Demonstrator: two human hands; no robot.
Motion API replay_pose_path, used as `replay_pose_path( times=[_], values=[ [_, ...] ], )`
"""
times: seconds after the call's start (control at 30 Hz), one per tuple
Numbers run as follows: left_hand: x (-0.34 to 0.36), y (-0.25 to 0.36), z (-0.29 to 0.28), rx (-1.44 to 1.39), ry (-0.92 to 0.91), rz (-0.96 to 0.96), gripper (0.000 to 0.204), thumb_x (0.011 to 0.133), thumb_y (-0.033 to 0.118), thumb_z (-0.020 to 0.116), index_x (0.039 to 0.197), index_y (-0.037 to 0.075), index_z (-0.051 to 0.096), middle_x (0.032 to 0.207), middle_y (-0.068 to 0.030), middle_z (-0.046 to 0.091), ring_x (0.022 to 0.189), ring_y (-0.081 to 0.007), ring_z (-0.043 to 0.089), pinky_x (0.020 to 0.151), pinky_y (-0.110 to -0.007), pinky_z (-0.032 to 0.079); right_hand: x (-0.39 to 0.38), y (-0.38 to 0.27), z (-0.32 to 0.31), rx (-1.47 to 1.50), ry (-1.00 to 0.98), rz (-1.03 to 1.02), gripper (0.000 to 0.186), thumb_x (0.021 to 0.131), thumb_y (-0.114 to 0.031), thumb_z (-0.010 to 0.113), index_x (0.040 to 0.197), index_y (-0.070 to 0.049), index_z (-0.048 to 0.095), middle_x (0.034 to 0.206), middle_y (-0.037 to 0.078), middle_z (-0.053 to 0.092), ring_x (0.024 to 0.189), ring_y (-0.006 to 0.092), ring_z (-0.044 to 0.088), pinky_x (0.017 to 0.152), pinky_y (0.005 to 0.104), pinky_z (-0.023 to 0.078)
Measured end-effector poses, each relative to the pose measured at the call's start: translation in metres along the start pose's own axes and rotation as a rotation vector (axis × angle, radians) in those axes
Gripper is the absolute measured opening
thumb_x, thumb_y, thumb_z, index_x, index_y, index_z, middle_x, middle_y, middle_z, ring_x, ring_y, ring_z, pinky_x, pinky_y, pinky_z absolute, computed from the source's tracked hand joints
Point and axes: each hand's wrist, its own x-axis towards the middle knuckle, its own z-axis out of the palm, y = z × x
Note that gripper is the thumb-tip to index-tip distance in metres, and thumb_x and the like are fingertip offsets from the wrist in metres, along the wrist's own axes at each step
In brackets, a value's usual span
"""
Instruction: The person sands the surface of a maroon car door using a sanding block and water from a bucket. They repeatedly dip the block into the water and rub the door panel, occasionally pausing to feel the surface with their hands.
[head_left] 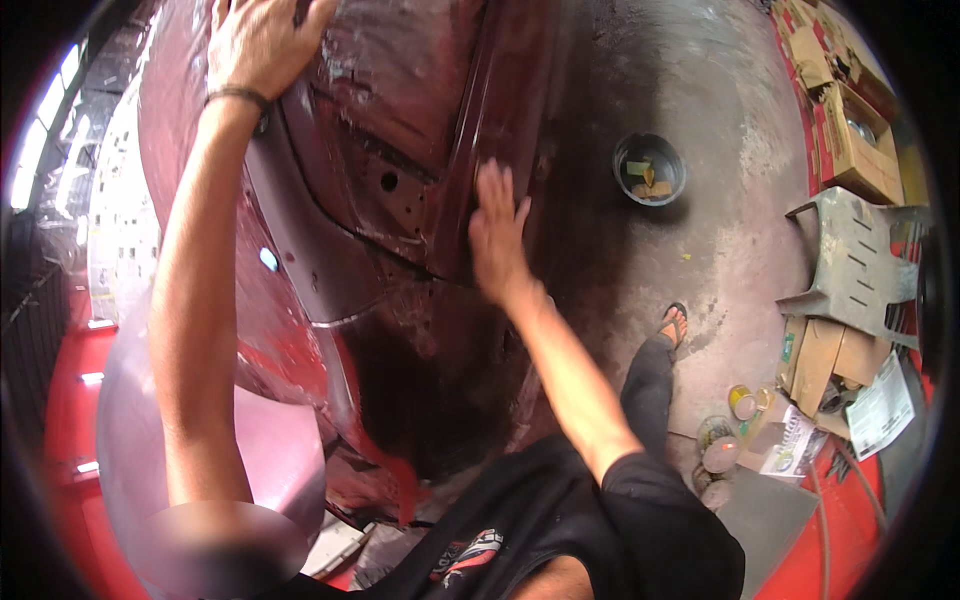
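Observation:
A dark maroon car body (335, 280) lies before me, with a door opening and a curved pillar edge. At the top left my left hand (265, 50) rests on the body with its fingers spread; the fingertips are cut off by the picture's edge. My right hand (500, 230) lies flat on the long maroon sill panel (490, 110), fingers stretched out and slightly blurred. A thin yellowish edge shows beside its fingertips, too small to make out. Near this hand is a bare metal pillar foot with a round hole (389, 181).
A black bucket (648, 198) holding liquid and yellow and green pieces stands on the concrete floor (720, 120). Along the right are cardboard boxes (855, 145), a grey plastic stool (855, 262), cans (741, 402) and papers. A pale mauve panel (275, 440) sits at lower left.

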Motion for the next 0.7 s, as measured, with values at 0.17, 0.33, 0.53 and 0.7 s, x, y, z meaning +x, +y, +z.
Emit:
replay_pose_path(
  times=[0.17, 0.33, 0.53, 0.7],
  values=[
    [0.003, -0.015, 0.011, 0.086, 0.062, 0.079, 0.059, 0.105, 0.055, 0.057, 0.149, 0.016, 0.063, 0.167, -0.0064, 0.047, 0.158, -0.0301, 0.035, 0.127, -0.051, 0.026, -0.089, -0.050, 0.003, 0.051, -0.206, 0.119, 0.070, 0.111, -0.034, 0.038, 0.171, -0.005, 0.017, 0.180, 0.018, 0.008, 0.166, 0.0421, 0.001, 0.124, 0.0735, -0.006],
    [0.006, -0.017, 0.012, 0.158, 0.016, 0.076, 0.060, 0.107, 0.057, 0.051, 0.151, 0.018, 0.062, 0.167, -0.0064, 0.046, 0.159, -0.0294, 0.034, 0.129, -0.050, 0.024, 0.132, 0.074, -0.027, 0.196, 0.147, 0.020, 0.068, 0.115, -0.042, 0.026, 0.172, -0.008, 0.011, 0.181, 0.014, 0.003, 0.166, 0.0376, 0.003, 0.125, 0.0747, 0.005],
    [0.009, -0.007, 0.001, 0.139, -0.026, 0.047, 0.056, 0.107, 0.052, 0.054, 0.149, 0.015, 0.063, 0.168, -0.0079, 0.045, 0.159, -0.0302, 0.033, 0.129, -0.050, 0.025, 0.091, 0.071, -0.008, 0.159, 0.116, 0.118, 0.066, 0.115, -0.038, 0.025, 0.173, -0.013, 0.010, 0.181, 0.013, 0.005, 0.167, 0.0349, 0.002, 0.128, 0.0693, 0.002],
    [0.008, -0.002, -0.002, 0.146, -0.065, 0.006, 0.054, 0.108, 0.047, 0.054, 0.150, 0.014, 0.061, 0.170, -0.0084, 0.042, 0.160, -0.0299, 0.030, 0.129, -0.053, 0.023, -0.116, -0.019, 0.023, 0.244, -0.166, 0.342, 0.072, 0.110, -0.024, 0.038, 0.173, -0.011, 0.007, 0.181, 0.016, 0.001, 0.166, 0.0385, -0.004, 0.127, 0.0687, -0.004]
  ],
)
